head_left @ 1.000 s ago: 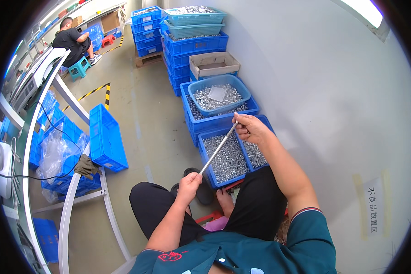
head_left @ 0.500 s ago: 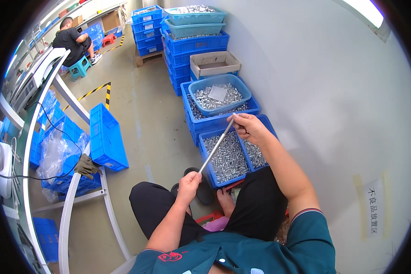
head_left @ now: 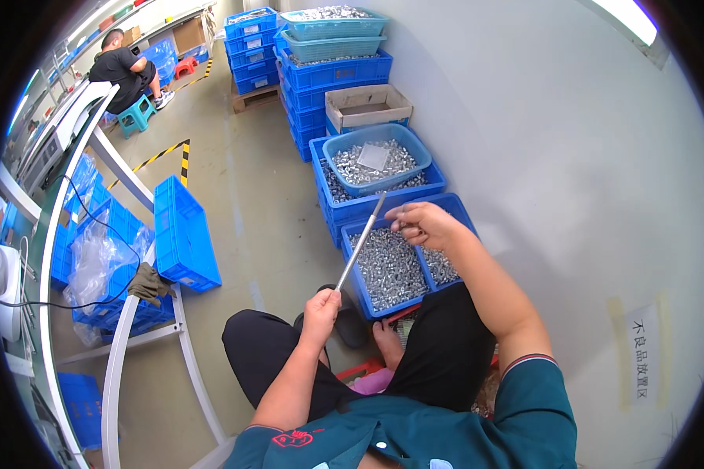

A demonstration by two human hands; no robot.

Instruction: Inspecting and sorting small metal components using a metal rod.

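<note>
My left hand point(head_left: 321, 311) is wrapped round the lower end of a slim silver metal rod point(head_left: 359, 248), which slants up and away to the right. Just right of the rod's far tip, my right hand point(head_left: 422, 224) is apart from it, its fingers curled together; anything in them is too small to make out. Both hands are above a blue divided crate point(head_left: 350, 273) filled with small silver metal parts point(head_left: 389, 270). Behind that crate, a light-blue basin point(head_left: 424, 160) of similar parts rests in another blue crate point(head_left: 438, 187), with a clear flat square piece point(head_left: 373, 157) on top.
Stacked blue crates point(head_left: 332, 74) and an open carton point(head_left: 368, 119) stand along the right wall. On the left are a white-framed bench point(head_left: 117, 375), a tilted blue crate point(head_left: 184, 234), dark gloves point(head_left: 149, 283) and plastic bags point(head_left: 94, 266). A person point(head_left: 121, 74) sits far left on a stool.
My right hand has let go of the rod's far end and moved slightly right of it. The rod has swung a little left and steeper, still in my left hand.
</note>
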